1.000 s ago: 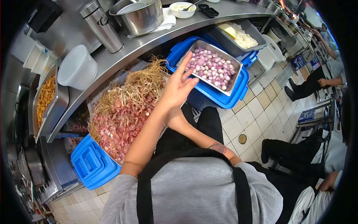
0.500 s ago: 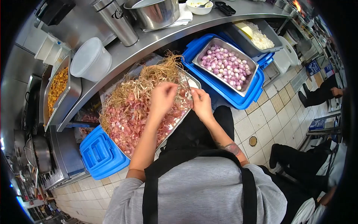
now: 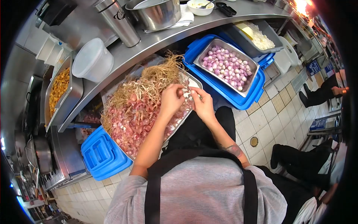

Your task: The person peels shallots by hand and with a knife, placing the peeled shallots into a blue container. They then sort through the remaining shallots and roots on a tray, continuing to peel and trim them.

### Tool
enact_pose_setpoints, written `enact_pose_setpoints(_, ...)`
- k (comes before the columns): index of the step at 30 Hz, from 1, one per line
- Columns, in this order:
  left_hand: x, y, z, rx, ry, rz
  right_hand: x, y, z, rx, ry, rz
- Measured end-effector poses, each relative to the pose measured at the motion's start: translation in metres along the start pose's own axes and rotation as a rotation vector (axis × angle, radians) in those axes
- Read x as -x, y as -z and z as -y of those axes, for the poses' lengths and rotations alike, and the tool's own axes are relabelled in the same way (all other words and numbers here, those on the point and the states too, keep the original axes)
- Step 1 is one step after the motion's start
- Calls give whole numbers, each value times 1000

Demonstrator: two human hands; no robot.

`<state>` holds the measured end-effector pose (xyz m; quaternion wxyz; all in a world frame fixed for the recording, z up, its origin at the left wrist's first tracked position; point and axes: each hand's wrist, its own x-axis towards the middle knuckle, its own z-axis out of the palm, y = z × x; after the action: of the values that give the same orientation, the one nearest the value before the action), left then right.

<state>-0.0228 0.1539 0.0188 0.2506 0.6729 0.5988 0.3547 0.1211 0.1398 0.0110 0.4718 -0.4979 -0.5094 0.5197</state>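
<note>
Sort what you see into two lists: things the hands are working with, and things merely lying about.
In use: left hand, right hand, shallot between them, tray of unpeeled shallots, pan of peeled shallots.
Lying about: white tub, steel canister, mixing bowl, blue crate.

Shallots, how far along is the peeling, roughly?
Done: a steel pan holds a layer of peeled shallots. In hand: the left hand and right hand meet over one small shallot above the big tray. Left: that tray is piled with unpeeled shallots and dry roots, so plenty seems to remain.
</note>
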Motion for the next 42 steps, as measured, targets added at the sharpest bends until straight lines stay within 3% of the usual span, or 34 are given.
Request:
enact_pose_setpoints(2, 22, 15, 4, 467, 143, -80, 4, -3, 7, -7, -79, 151)
enact_pose_setpoints(3, 34, 19, 11, 709, 216, -137, 4, -8, -2, 18, 44, 201)
enact_pose_setpoints(6, 63, 42, 19, 905, 322, -199, 15, -24, 14, -203, -150, 459)
enact_pose_setpoints(9, 82, 52, 30, 1097, 282, -198, 19, -42, 19, -57, 6, 525)
enact_pose_setpoints(12, 87, 53, 36, 1286, 397, -258, 22, -51, 19, 7, 27, 542)
enact_pose_setpoints(17, 91, 50, 33, 1107, 529, -375, 21, -53, 3, 48, 13, 513)
enact_pose_setpoints(20, 97, 49, 32, 974, 481, -358, 26, -55, 3, 67, -13, 496)
enact_pose_setpoints(24, 101, 47, 31, 962, 508, -378, 28, -65, -11, 143, 128, 449)
enact_pose_setpoints(27, 102, 45, 29, 1004, 553, -407, 27, -69, -14, 102, 60, 482)
enact_pose_setpoints(30, 102, 41, 25, 1034, 567, -431, 33, -67, 7, 218, 119, 414)
enact_pose_setpoints(35, 102, 33, 25, 969, 502, -471, 31, -70, 10, 93, 190, 324)
enact_pose_setpoints(39, 100, 35, 19, 969, 481, -415, 24, -64, 18, 235, 140, 356)
enact_pose_setpoints(42, 99, 36, 18, 1026, 498, -384, 20, -66, 5, 155, 129, 350)
